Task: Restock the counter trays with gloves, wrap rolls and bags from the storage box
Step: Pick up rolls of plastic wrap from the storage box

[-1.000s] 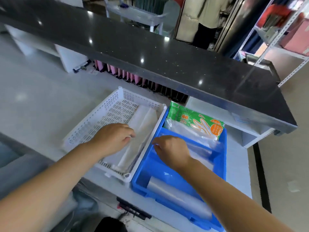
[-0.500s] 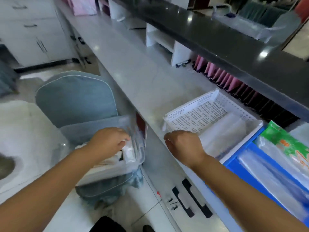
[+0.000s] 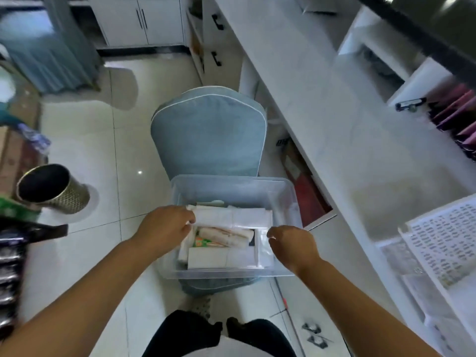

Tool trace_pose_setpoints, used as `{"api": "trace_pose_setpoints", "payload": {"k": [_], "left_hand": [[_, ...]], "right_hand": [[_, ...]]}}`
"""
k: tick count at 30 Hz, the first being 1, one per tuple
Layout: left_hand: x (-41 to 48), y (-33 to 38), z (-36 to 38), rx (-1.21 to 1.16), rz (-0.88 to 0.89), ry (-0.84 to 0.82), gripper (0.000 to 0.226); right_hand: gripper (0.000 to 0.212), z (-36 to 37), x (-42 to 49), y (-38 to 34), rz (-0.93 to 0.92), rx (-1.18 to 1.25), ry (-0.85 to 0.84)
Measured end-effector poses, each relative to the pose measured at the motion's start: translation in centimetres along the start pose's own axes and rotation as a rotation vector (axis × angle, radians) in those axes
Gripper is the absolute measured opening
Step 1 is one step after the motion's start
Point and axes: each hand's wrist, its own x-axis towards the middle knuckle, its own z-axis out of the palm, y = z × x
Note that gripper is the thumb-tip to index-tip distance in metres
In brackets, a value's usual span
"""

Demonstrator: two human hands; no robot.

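Note:
The clear plastic storage box [image 3: 231,180] sits on a blue cushioned chair [image 3: 208,140] right below me. Inside lie white and clear packs, with a green and orange printed pack [image 3: 203,240] in the middle. A flat white pack of bags [image 3: 231,217] lies across the top. My left hand [image 3: 164,228] has its fingers closed on that pack's left end. My right hand [image 3: 291,243] pinches clear plastic at the pack's right end. The white perforated counter tray [image 3: 438,240] shows at the right edge. The blue tray is out of view.
The white counter [image 3: 334,112] runs along the right, with drawers below it. A round metal bin [image 3: 51,189] stands on the tiled floor at left. Dark packaged goods fill the left edge. My legs are at the bottom.
My view has swung left and down from the counter trays to the storage box. Both hands left the trays and now reach into the box, closing on the top pack.

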Motion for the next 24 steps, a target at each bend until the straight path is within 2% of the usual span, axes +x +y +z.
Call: {"api": "trace_pose_setpoints", "payload": {"k": [5,10,18,24], "left_hand": [[2.3,-3.2,2.4,-0.076,-0.044,-0.059,0.026],[4.4,-4.3,6.6,-0.126,-0.117,-0.097,0.027],[7.1,-4.7,14.4,-0.197,-0.263,-0.12,0.027],[7.6,-4.1,18.9,-0.249,-0.376,-0.102,0.023]], "right_hand": [[0.028,4.6,3.7,-1.2,0.09,0.144,-0.137],[0.029,10.7,7.6,-1.0,0.079,0.174,-0.244],[0.041,22.4,14.3,0.1,-0.028,0.063,-0.386],[0.05,27.3,15.7,0.2,-0.03,0.048,-0.415]]}}
